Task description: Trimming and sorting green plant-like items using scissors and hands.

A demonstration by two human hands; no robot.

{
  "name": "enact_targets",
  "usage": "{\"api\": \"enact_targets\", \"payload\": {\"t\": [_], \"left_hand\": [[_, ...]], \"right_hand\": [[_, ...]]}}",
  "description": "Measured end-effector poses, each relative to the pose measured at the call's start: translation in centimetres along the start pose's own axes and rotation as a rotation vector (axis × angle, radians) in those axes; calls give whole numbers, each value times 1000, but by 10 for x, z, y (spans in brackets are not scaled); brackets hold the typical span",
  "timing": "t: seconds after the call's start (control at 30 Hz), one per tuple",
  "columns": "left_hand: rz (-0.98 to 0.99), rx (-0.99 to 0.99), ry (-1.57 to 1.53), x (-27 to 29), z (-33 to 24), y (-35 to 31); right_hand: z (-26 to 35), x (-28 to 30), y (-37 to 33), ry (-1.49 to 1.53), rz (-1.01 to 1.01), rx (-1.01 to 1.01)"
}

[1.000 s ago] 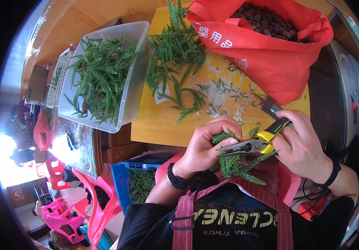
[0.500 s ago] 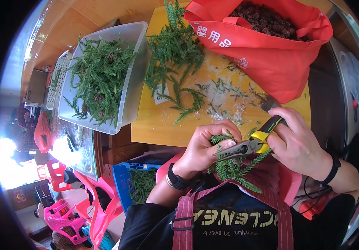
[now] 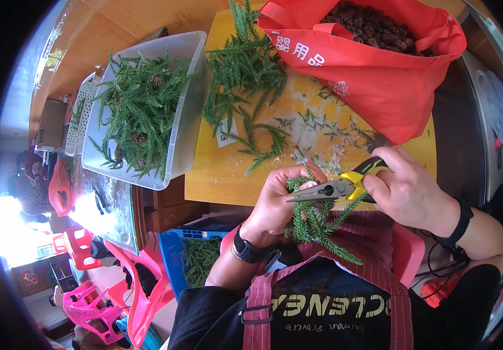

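Note:
My right hand (image 3: 400, 185) is closed around the yellow-and-black handles of long-nose pliers (image 3: 328, 191). Their grey jaws point left across a green artificial pine sprig (image 3: 319, 227), close to my left fingers. Whether the jaws grip any part of the sprig I cannot tell. My left hand (image 3: 279, 201) pinches the sprig near its upper end, and its needled branches hang down in front of my apron. Just beyond my hands, the yellow table (image 3: 222, 184) carries scattered green clippings (image 3: 318, 125) and whitish crumbs.
A clear plastic bin (image 3: 182, 125) of pine sprigs and cones stands at the left. Loose green sprigs (image 3: 245, 70) are heaped beside it. A red fabric bag (image 3: 379, 87) of pine cones (image 3: 368, 29) sits at the back right. A blue crate (image 3: 171, 256) of greenery stands lower left.
The pliers, my right hand and the sprig have shifted slightly left and up. The jaws now lie more level. My left hand still pinches the sprig.

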State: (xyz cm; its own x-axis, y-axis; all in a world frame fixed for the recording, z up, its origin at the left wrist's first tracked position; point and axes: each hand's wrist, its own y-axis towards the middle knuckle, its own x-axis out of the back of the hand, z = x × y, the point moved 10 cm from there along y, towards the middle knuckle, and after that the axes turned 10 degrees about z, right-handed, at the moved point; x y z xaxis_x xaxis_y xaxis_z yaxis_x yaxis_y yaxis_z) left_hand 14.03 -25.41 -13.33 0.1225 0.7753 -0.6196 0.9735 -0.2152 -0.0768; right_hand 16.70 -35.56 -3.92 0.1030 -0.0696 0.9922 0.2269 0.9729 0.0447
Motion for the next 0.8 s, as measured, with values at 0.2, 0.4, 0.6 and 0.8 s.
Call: {"api": "enact_targets", "payload": {"t": [0.2,0.4,0.6,0.8], "left_hand": [[-80,-42,-158,16,-3,-7],[-121,-8,-38,40,0,-18],[-158,-98,85,51,-18,-22],[-88,-332,310,41,-46,-19]], "right_hand": [[-1,-11,16,46,-28,100],[1,-22,29,153,73,88],[-48,-11,35,478,23,-295],[-35,15,32,435,-214,-168]]}}
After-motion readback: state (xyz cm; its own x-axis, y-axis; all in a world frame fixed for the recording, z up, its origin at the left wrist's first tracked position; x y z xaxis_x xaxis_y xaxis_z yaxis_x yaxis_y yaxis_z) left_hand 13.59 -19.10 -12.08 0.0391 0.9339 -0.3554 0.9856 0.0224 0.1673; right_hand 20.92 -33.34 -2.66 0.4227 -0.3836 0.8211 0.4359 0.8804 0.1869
